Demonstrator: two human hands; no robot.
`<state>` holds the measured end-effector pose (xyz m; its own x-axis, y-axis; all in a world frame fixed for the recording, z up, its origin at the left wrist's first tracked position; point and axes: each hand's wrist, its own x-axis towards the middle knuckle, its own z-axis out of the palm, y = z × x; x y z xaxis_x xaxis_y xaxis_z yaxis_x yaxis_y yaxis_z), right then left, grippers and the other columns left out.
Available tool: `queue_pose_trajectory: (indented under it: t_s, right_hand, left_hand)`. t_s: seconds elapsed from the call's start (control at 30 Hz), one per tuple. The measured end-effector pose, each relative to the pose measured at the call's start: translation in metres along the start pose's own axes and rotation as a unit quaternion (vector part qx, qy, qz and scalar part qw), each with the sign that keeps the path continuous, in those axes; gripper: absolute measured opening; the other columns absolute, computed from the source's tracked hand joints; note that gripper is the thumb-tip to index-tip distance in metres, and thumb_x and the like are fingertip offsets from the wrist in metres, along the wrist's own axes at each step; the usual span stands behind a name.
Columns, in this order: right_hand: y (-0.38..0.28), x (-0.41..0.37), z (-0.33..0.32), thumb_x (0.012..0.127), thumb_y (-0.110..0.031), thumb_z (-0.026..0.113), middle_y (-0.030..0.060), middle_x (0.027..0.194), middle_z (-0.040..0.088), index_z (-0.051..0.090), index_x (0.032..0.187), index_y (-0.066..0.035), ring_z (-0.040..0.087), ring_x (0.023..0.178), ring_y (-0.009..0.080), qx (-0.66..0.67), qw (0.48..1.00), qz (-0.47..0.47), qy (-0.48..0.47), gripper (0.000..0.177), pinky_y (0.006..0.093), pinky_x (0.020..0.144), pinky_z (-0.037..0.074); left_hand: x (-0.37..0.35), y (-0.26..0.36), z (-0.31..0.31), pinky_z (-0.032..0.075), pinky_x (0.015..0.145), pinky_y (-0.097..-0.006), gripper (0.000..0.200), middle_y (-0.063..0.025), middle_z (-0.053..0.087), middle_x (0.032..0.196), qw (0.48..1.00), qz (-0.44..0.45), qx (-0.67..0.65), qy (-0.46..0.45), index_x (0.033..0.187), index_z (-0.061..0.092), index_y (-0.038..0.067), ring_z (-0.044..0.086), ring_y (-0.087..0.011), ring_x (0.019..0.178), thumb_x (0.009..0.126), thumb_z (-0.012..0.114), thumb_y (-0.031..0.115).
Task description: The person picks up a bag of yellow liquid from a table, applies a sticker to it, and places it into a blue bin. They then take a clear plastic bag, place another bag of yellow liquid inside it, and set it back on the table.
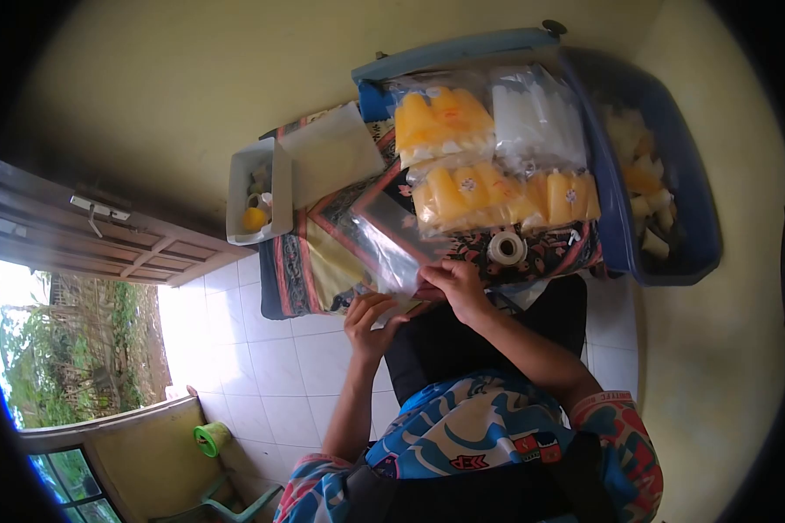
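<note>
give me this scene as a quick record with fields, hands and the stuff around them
left hand: pinches near edge of clear flat plastic bag
right hand: grips same bag's edge
by right hand: white tape roll on patterned cloth
beyond: clear packs of orange-filled tubes, clear pack of white tubes
person's right: blue plastic tub
person's left: white rectangular tray

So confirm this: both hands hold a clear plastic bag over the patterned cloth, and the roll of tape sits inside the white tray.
Not quite. The head view shows the roll of tape lying on the patterned cloth below the orange packs, not inside the white tray. The left hand and right hand do hold the clear plastic bag.
</note>
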<state>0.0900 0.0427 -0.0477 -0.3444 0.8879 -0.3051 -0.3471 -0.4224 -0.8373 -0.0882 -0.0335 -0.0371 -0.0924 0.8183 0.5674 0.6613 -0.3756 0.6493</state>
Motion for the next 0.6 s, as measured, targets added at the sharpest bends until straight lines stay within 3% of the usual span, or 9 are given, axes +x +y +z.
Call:
queue_pose_trajectory:
  t_s: [0.1, 0.2, 0.5, 0.6]
  right_hand:
    - [0.002, 0.001, -0.002, 0.091, -0.008, 0.066, 0.0085, 0.08, 0.07, 0.068, 0.091, 0.007, 0.066, 0.072, 0.0115, -0.074, 0.997, -0.035, -0.004, 0.015, 0.0251, 0.069, 0.055]
    - [0.0, 0.0, 0.0, 0.091, -0.008, 0.067, 0.0097, 0.078, 0.071, 0.067, 0.087, 0.006, 0.067, 0.071, 0.0115, -0.08, 0.997, -0.018, -0.003, 0.015, 0.0251, 0.068, 0.055]
    - [-0.005, -0.003, 0.001, 0.091, -0.01, 0.068, 0.0103, 0.08, 0.071, 0.064, 0.086, 0.005, 0.067, 0.07, 0.0118, -0.04, 0.999, -0.003, 0.004, 0.016, 0.0255, 0.066, 0.055]
    - [-0.003, -0.002, 0.0, 0.091, -0.01, 0.068, 0.0094, 0.08, 0.07, 0.065, 0.088, 0.005, 0.068, 0.07, 0.0129, -0.055, 0.998, 0.0, -0.005, 0.016, 0.0249, 0.065, 0.055]
  left_hand:
    - [0.003, 0.01, -0.005, 0.051, 0.08, -0.0392, 0.027, -0.009, 0.07, 0.09, 0.998, -0.05, -0.03, -0.015, 0.089, 0.072, 0.006, 0.066, -0.0268, 0.087, 0.066, 0.084, 0.013]
    - [0.018, 0.026, -0.001, 0.05, 0.083, -0.0375, 0.026, -0.0092, 0.071, 0.096, 0.993, -0.106, 0.001, -0.051, 0.093, 0.073, 0.005, 0.065, -0.0294, 0.092, 0.069, 0.081, 0.009]
    - [0.022, 0.029, 0.024, 0.05, 0.081, -0.0395, 0.039, -0.0088, 0.068, 0.1, 0.992, -0.074, 0.079, -0.069, 0.104, 0.07, 0.008, 0.062, -0.029, 0.094, 0.066, 0.08, 0.006]
    - [0.017, 0.026, 0.029, 0.05, 0.079, -0.039, 0.035, -0.0092, 0.069, 0.098, 0.994, -0.075, 0.059, -0.053, 0.103, 0.071, 0.007, 0.063, -0.0288, 0.091, 0.069, 0.078, 0.006]
